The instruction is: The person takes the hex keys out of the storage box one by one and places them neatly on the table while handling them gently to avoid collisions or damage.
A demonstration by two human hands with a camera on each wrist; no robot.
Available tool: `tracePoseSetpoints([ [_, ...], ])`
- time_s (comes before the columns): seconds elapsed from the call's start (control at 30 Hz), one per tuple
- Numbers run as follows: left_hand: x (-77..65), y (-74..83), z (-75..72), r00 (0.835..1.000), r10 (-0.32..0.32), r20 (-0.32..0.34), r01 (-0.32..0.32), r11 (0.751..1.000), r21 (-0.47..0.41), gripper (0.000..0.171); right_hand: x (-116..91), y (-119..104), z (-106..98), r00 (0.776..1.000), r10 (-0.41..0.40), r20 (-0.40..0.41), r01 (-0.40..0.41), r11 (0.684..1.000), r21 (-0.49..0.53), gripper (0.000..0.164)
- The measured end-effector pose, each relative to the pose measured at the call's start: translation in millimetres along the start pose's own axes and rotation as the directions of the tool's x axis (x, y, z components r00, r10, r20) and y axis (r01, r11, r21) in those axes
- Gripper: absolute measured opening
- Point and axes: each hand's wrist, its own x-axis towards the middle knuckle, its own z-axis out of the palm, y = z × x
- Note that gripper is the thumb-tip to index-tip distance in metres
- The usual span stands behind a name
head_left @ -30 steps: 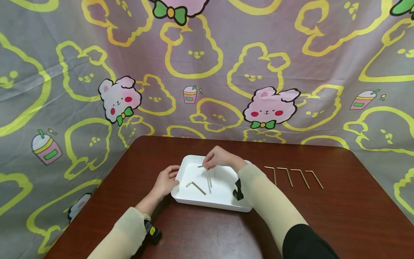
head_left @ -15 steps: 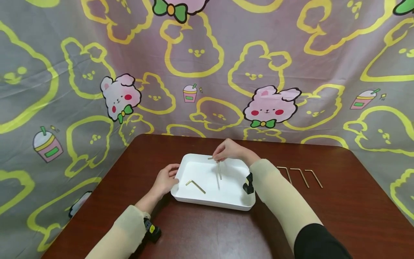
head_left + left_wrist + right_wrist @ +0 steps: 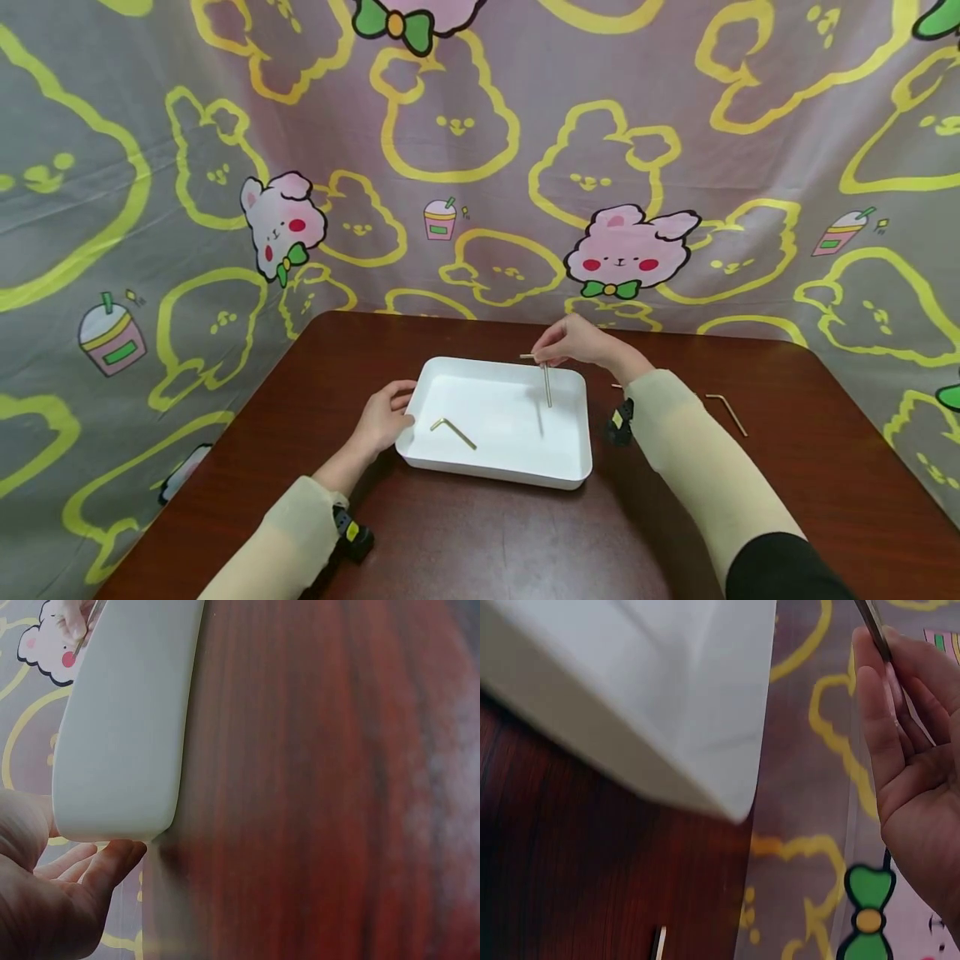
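Note:
My left hand (image 3: 381,423) holds the left edge of a white rectangular tray (image 3: 491,392); in the left wrist view its fingertips lie against the tray's outer wall (image 3: 127,735). A brass-coloured hex key (image 3: 461,436) lies in the tray's left half. Over the tray's far right part, my right hand (image 3: 577,343) pinches another hex key (image 3: 548,387) near its bend, long arm hanging down and short arm pointing left. The right wrist view shows this key (image 3: 873,628) between thumb and fingers, above and beyond the tray's rim.
To the right of the tray a hex key (image 3: 733,415) lies on the dark wooden table (image 3: 480,542). My right forearm (image 3: 675,433) covers most of the others in that row. A patterned cloth (image 3: 480,208) hangs behind the table.
My right hand has lifted the hex key from the tray's middle and carried it right, toward the tray's far right corner. The left hand and the tray stay in place.

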Motion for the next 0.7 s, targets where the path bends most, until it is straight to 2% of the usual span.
tracePoseSetpoints([
  [0.23,0.0,0.6,0.0,1.000,0.024,-0.002,-0.024,1.000,0.000,0.054,-22.6,14.7,-21.5,0.999,0.005,-0.040,-0.006,0.999,-0.032,0.019],
  [0.37,-0.5,0.1,0.3,1.000,0.021,0.000,-0.021,1.000,0.002,0.053,-39.8,20.6,-33.2,0.999,0.012,-0.047,-0.014,0.999,-0.050,0.024],
  [0.5,-1.1,-0.3,0.4,1.000,0.016,0.004,-0.016,1.000,0.003,0.053,-58.9,27.0,-43.9,0.998,0.018,-0.064,-0.021,0.998,-0.054,0.020],
  [0.7,-2.0,0.5,-0.1,1.000,0.009,0.005,-0.009,1.000,0.004,0.052,-88.7,39.2,-55.7,0.998,-0.019,-0.061,0.016,0.998,-0.057,0.017],
])
